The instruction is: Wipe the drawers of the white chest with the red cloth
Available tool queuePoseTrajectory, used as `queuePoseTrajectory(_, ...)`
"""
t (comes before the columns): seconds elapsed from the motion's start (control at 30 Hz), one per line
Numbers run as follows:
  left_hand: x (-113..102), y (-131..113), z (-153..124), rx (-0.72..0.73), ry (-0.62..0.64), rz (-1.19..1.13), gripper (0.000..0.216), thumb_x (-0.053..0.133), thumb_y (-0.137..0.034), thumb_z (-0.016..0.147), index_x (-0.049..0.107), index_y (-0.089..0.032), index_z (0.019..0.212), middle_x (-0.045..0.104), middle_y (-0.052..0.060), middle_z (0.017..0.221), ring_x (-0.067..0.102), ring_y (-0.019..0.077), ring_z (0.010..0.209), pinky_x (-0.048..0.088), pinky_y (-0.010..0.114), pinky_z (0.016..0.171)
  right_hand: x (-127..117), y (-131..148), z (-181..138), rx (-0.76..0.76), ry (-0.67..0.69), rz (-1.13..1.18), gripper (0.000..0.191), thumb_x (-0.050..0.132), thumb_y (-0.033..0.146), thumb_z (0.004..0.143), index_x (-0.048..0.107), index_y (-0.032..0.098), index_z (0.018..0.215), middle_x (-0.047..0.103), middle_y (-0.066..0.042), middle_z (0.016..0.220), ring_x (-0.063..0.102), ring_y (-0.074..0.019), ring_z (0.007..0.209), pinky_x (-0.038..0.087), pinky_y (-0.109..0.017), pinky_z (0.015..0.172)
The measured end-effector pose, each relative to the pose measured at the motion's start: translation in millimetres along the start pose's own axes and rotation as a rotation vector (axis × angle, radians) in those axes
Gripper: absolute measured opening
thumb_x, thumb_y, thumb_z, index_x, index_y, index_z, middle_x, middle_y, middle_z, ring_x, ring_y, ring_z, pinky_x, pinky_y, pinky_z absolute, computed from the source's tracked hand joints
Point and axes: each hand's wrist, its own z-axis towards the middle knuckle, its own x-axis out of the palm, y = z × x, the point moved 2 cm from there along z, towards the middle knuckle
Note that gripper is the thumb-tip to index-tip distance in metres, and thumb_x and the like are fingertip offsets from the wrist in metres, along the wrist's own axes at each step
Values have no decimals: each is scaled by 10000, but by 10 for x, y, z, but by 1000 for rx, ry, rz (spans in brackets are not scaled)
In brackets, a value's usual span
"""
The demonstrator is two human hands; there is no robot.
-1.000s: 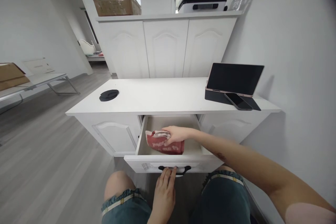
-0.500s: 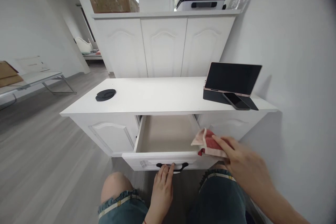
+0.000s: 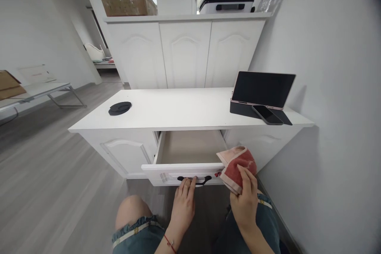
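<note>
A folded red cloth [image 3: 238, 166] is gripped in the right hand [image 3: 245, 202], just right of the open drawer [image 3: 190, 149] (now bare inside). The black handle [image 3: 195, 180] is touched by the left hand's [image 3: 183, 208] extended fingers; pushing the drawer shut seemingly comes next.

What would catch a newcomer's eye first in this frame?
The red folded cloth held in the right hand, just right of the open drawer. The left hand rests its fingertips on the drawer's black handle. A dark tablet stands propped on the white countertop, right.
</note>
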Motion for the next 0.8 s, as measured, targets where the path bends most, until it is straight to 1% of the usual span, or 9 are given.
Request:
queuePoseTrajectory(0.1, 35, -17, 10, -22, -28, -43, 768, 375, 45, 748, 305, -233, 1461, 554, 94, 1348, 452, 242, 1320, 457, 434, 1045, 50, -57, -192, -13, 14, 16, 585, 435, 87, 804, 396, 266, 1359, 478, -135, 1241, 497, -301, 1184, 455, -558, 973)
queuePoseTrajectory(0.23, 92, -60, -9, -47, -84, -101, 723, 373, 44, 750, 338, -188, 1434, 519, 132, 1382, 418, 249, 1351, 442, 457, 1069, 254, 34, -407, -18, 109, 110, 556, 443, 55, 757, 439, 243, 1281, 493, -130, 1209, 528, -281, 1143, 501, -505, 929)
queuePoseTrajectory(0.33, 104, -57, -78, -26, -124, -150, 704, 392, 16, 769, 301, -160, 1445, 477, 166, 1427, 368, 257, 1389, 441, 466, 1072, 441, 287, -444, -77, 211, 210, 617, 417, 14, 698, 459, 252, 1266, 526, -113, 1218, 560, -261, 1143, 520, -448, 923)
queuePoseTrajectory(0.43, 118, 1, -251, -8, -168, -185, 699, 438, -59, 805, 240, -149, 1469, 473, 181, 1435, 385, 269, 1380, 455, 465, 1063, 570, 608, -418, -138, 310, 273, 637, 420, 11, 692, 488, 262, 1273, 552, -99, 1245, 575, -246, 1147, 524, -414, 943)
queuePoseTrajectory(0.53, 176, 81, -541, -101, -239, -195, 696, 472, -128, 825, 232, -167, 1478, 498, 177, 1412, 455, 284, 1330, 512, 425, 1003, 673, 905, -419, -183, 425, 287, 640, 434, 14, 697, 518, 265, 1279, 564, -87, 1268, 570, -237, 1156, 523, -392, 963)
queuePoseTrajectory(0.6, 226, 93, -755, -176, -298, -191, 674, 467, -130, 830, 269, -227, 1467, 564, 146, 1338, 538, 273, 1252, 560, 392, 919, 770, 1072, -462, -223, 504, 276, 680, 430, -5, 678, 517, 261, 1298, 566, -84, 1279, 562, -234, 1163, 527, -379, 961)
queuePoseTrajectory(0.67, 261, 45, -931, -213, -324, -194, 664, 442, -105, 826, 312, -309, 1445, 655, 96, 1194, 617, 255, 1139, 581, 380, 853, 907, 1212, -542, -289, 577, 257, 710, 430, -24, 676, 498, 253, 1326, 566, -87, 1290, 559, -233, 1166, 526, -372, 965)
queuePoseTrajectory(0.73, 261, -42, -1043, -222, -305, -203, 659, 432, -94, 818, 362, -349, 1422, 712, 58, 1042, 658, 255, 1044, 581, 391, 837, 1070, 1313, -650, -359, 630, 224, 684, 442, -23, 715, 485, 246, 1342, 571, -93, 1295, 572, -234, 1146, 533, -375, 953)
queuePoseTrajectory(0.8, 219, -121, -1099, -224, -280, -214, 622, 425, -98, 819, 436, -353, 1386, 735, 42, 923, 678, 262, 966, 579, 413, 820, 1230, 1364, -766, -417, 665, 173, 624, 466, 10, 775, 468, 238, 1356, 577, -103, 1291, 594, -237, 1107, 550, -380, 915)
